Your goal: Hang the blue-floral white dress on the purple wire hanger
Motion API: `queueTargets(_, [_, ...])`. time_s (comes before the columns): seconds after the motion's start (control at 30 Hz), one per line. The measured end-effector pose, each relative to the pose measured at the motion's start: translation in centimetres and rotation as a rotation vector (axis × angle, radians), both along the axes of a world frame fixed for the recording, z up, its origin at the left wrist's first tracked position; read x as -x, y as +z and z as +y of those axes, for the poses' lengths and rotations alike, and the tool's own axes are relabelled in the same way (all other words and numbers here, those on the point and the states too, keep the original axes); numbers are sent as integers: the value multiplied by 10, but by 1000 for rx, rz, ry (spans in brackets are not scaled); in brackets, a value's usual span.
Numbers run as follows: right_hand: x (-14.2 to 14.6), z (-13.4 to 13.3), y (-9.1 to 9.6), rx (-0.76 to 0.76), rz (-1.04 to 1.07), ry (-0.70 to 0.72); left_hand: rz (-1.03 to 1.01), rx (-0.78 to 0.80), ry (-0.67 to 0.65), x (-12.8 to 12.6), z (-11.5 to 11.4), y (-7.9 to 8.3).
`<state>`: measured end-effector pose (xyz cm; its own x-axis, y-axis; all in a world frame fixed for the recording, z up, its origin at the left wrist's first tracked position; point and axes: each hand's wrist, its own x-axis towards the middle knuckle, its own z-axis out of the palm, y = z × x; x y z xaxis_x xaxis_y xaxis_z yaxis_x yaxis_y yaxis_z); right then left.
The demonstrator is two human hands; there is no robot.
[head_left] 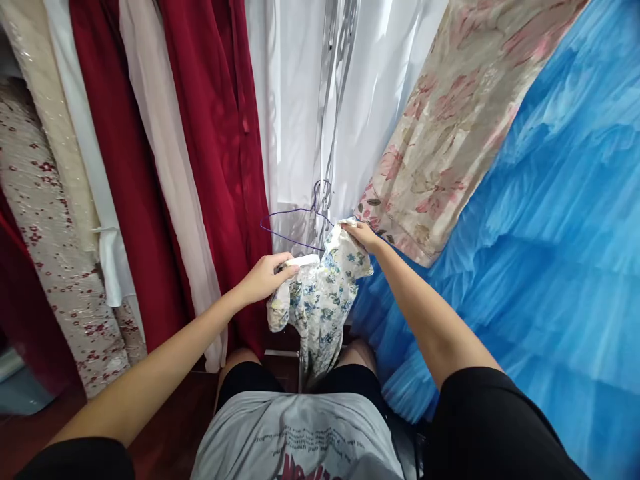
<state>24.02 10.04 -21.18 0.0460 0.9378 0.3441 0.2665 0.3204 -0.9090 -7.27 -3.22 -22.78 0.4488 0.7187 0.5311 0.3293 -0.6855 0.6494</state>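
In front of me hangs a white dress (320, 307) with a blue and yellow flower print and short sleeves. Its left shoulder is pinched by my left hand (270, 275), thumb and fingers closed on the cloth by the pale neckline. My right hand (361, 235) grips the other shoulder, a little higher. Just behind the dress is a thin purple wire hanger (287, 211). The hanger's right arm passes behind the dress's right shoulder; whether it goes inside the cloth I cannot tell.
Long garments hang all around: dark red fabric (215, 133) on the left, white fabric (297, 100) behind, a beige floral garment (440, 127) and a blue tulle gown (540, 233) on the right. A grey container (25, 390) stands at the lower left on the dark floor (170, 427).
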Motion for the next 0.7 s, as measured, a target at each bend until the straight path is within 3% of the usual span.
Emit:
queueTargets(0.13, [0,-8,3,71,53,133,2,-10,107,41,30,-15])
queueTargets(0.23, [-14,-19,14,155,60,184,191,-24,122,79,61,-25])
queueTargets(0.3, [-22,-22,23,195,59,182,243,-38,181,98,83,-26])
queueTargets(0.4, [-28,-22,31,194,42,172,158,-34,322,113,114,-16])
queueTargets(0.47, [-29,-20,33,183,18,171,94,-39,376,109,135,-3])
queueTargets(0.57, [-27,-19,32,218,2,154,-16,-31,427,82,165,18])
queueTargets(0.7, [-24,-25,21,231,31,123,-88,14,342,32,187,40])
